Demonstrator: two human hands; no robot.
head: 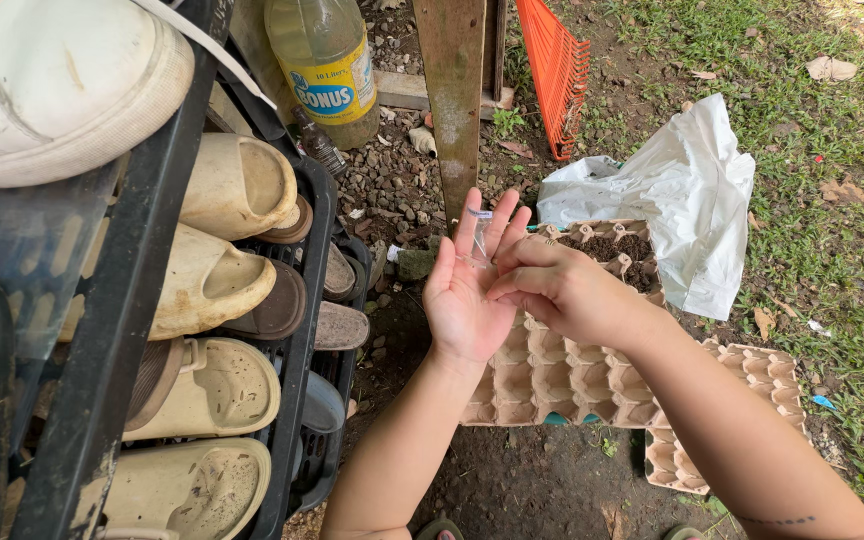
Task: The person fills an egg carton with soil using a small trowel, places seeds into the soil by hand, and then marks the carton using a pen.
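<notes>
My left hand point(464, 290) is held palm up over the ground, fingers spread, with a small clear plastic packet point(479, 238) lying against its fingers. My right hand point(552, 285) rests its fingertips in the left palm, pinching at something too small to make out. Below both hands lies a brown cardboard egg tray point(552, 375), a few of its far cells filled with dark soil point(617, 250).
A black shoe rack point(117, 330) with cream sandals point(212, 280) stands at left, a white shoe point(47, 85) on top. A large yellowish bottle point(324, 55), wooden post point(452, 90), orange rake point(557, 65), white plastic bag point(682, 195) and a second egg tray point(732, 420) surround the spot.
</notes>
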